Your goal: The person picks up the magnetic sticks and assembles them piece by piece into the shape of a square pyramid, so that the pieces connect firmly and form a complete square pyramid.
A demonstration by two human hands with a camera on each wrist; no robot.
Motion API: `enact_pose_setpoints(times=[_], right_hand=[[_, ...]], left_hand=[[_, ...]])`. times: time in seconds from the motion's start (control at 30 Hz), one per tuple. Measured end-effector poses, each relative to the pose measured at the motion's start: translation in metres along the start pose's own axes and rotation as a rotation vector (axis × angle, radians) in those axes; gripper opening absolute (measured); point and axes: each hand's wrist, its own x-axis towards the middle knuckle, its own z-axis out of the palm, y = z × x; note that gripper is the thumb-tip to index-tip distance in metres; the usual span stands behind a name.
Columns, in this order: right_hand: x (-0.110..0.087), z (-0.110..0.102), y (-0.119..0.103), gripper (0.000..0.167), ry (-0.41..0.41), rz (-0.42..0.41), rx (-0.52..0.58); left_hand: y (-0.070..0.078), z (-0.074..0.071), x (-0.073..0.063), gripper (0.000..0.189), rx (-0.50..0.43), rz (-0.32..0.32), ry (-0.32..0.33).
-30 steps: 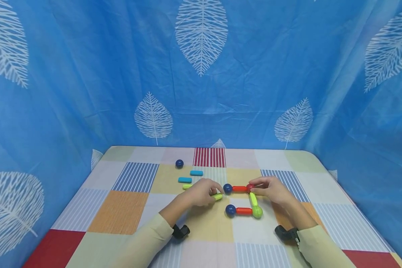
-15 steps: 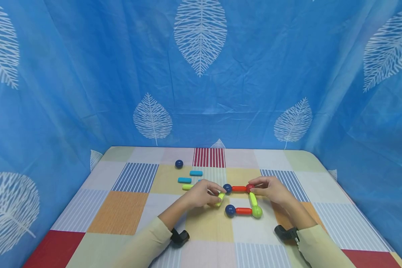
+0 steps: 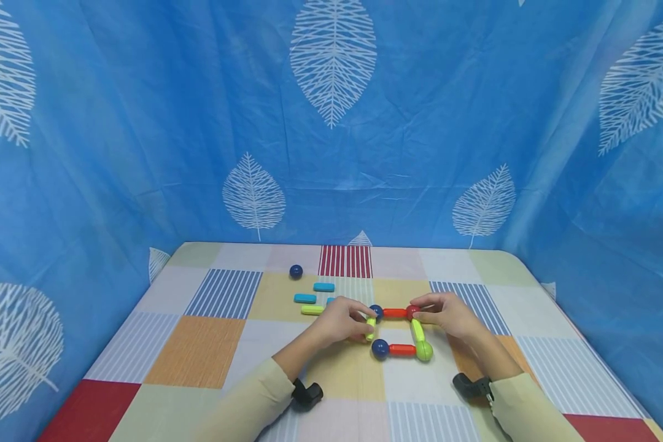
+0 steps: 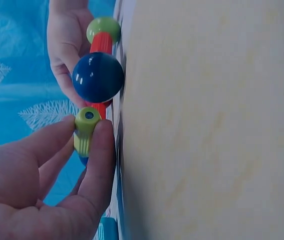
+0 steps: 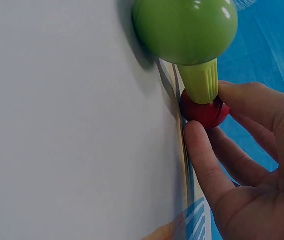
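My left hand (image 3: 342, 320) pinches a yellow-green rod (image 3: 371, 330) between thumb and fingers. The rod's far end meets the far blue ball (image 3: 378, 312); its near end, with a small dark spot, points toward the near blue ball (image 4: 98, 77). Whether that end touches is unclear. At the far right corner, my right hand (image 3: 447, 314) holds a red ball (image 5: 207, 112) with thumb and fingertips. Red rods join the far blue ball to the red ball and the near blue ball to a green ball (image 3: 424, 351). Another yellow-green rod (image 3: 417, 330) links the red and green balls.
Left of the pieces lie two blue rods (image 3: 324, 286) and a yellow-green rod (image 3: 312, 310), with another blue rod partly behind my left hand. A loose blue ball (image 3: 296, 271) sits farther back. Blue leaf-print curtains (image 3: 331, 184) surround the patchwork-covered table (image 3: 199, 350).
My left hand has moved slightly right and turned the yellow-green rod from sideways to lengthwise, bringing it up to the far blue ball. My right hand has stayed on the red ball.
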Motion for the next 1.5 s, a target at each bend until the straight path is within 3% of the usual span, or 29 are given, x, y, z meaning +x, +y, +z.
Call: enact_pose_setpoints(times=[0.43,1.0,1.3,1.5], right_hand=[[-0.001,0.001,0.0,0.033,-0.002,0.002,0.003],[-0.001,0.0,-0.002,0.033,0.004,-0.014,0.015],[-0.001,0.001,-0.002,0.033,0.013,0.006,0.013],[0.0,0.003,-0.002,0.033,0.02,0.005,0.008]], left_hand=[[0.006,0.014,0.006,0.027,0.059,-0.023,0.041],[0.01,0.017,0.006,0.025,0.076,-0.024,0.041],[0.01,0.001,-0.003,0.02,0.132,0.003,0.045],[0.011,-0.021,-0.008,0.018,0.298,0.058,0.096]])
